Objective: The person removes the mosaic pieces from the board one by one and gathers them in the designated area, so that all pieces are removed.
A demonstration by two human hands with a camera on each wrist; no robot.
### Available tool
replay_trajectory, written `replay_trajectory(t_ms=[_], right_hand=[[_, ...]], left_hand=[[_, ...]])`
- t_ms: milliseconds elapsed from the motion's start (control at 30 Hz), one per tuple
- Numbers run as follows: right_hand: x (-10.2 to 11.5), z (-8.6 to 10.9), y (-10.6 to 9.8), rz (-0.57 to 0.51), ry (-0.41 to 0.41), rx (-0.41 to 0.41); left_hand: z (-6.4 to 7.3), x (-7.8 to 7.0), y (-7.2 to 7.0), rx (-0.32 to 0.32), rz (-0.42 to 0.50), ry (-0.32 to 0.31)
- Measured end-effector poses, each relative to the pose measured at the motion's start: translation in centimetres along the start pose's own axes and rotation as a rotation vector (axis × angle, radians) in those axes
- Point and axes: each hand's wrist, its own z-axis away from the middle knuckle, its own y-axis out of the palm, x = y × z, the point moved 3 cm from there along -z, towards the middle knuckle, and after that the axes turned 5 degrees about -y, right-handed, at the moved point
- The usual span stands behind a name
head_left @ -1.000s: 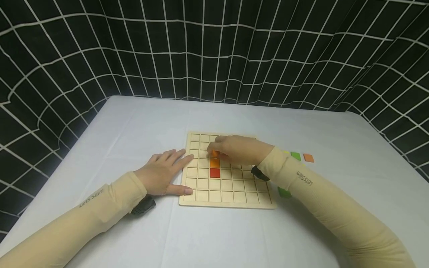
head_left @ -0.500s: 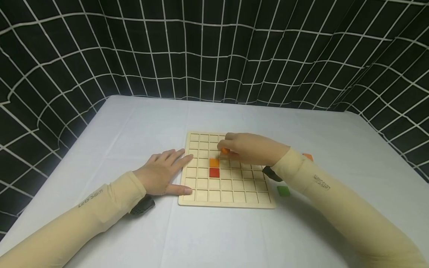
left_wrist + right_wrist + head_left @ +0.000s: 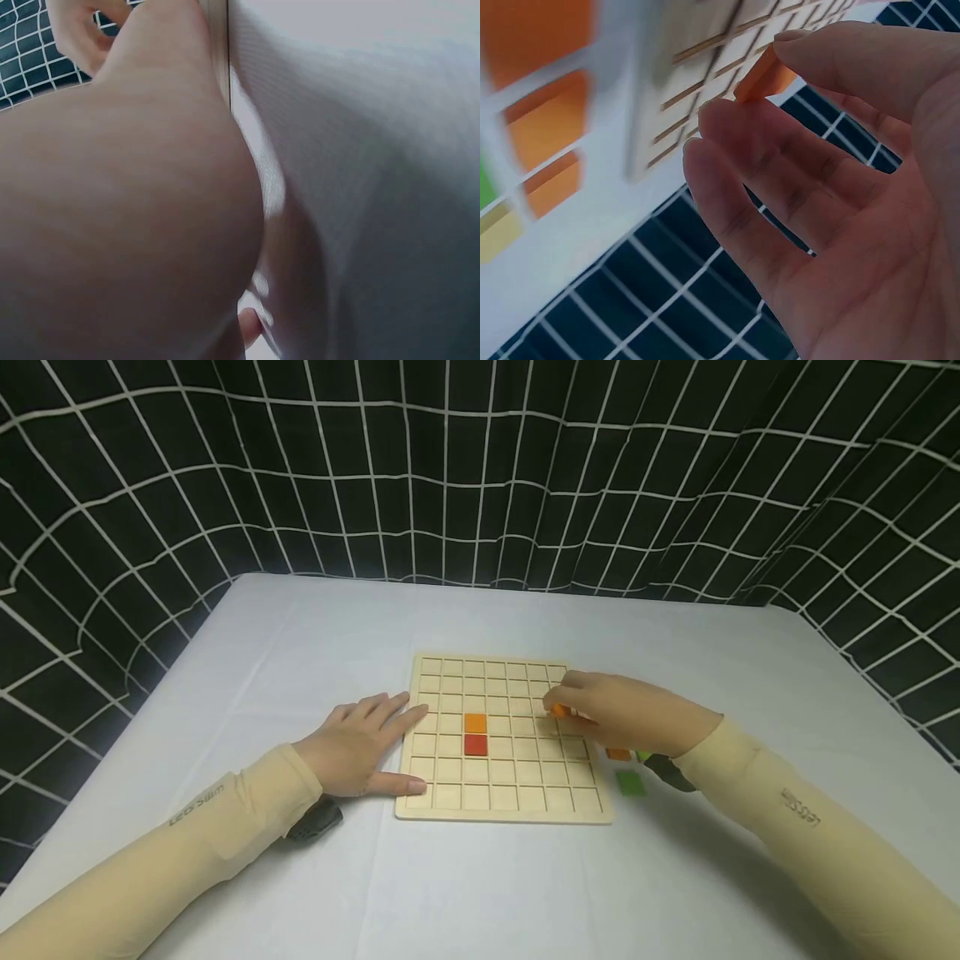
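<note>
A light wooden grid board (image 3: 457,797) lies on the table, with an orange tile (image 3: 476,723) and a red tile (image 3: 476,745) set in adjoining cells of one column. My left hand (image 3: 360,747) lies flat with fingers spread, fingertips and thumb on the board's left edge. Over the board's right side, my right hand (image 3: 622,706) pinches another orange tile (image 3: 767,75) between thumb and fingertips, seen close up in the right wrist view. The left wrist view is mostly filled by the hand itself, with a strip of the board's edge (image 3: 219,45) beyond it.
Loose tiles lie right of the board: a green tile (image 3: 631,782) and an orange tile (image 3: 618,754), others partly hidden by the right arm. The right wrist view also shows a yellow tile (image 3: 500,231). A black curtain with white grid lines (image 3: 480,468) hangs behind the white table.
My right hand has moved rightward from above the orange tile on the board to the board's right side, still pinching its orange tile. My left hand has stayed in place.
</note>
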Motion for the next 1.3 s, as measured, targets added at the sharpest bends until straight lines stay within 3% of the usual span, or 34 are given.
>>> replay_trajectory(t_ms=[167, 333, 467, 667, 933, 1067, 1300], right_hand=[[-0.8, 2.0, 0.3, -0.069, 0.063, 0.035], [-1.1, 4.0, 0.4, -0.038, 0.137, 0.041], [-1.1, 6.0, 0.4, 0.013, 0.161, -0.017], [-0.9, 8.8, 0.5, 0.105, 0.101, -0.131], [-0.5, 10.9, 1.5, 0.084, 0.218, -0.014], [0.1, 11.9, 1.6, 0.079, 0.258, 0.007], [0.3, 13.0, 2.1, 0.055, 0.256, -0.002]], left_hand=[[-0.1, 0.3, 0.3, -0.006, -0.009, 0.0], [-0.2, 0.3, 0.4, -0.009, -0.01, 0.002], [-0.1, 0.0, 0.2, -0.016, -0.011, 0.008], [0.1, -0.2, -0.3, -0.012, -0.027, 0.009], [0.1, -0.3, -0.2, -0.018, -0.016, 0.015], [0.1, -0.3, -0.2, -0.015, -0.013, 0.012], [0.1, -0.2, -0.2, -0.035, -0.018, 0.024]])
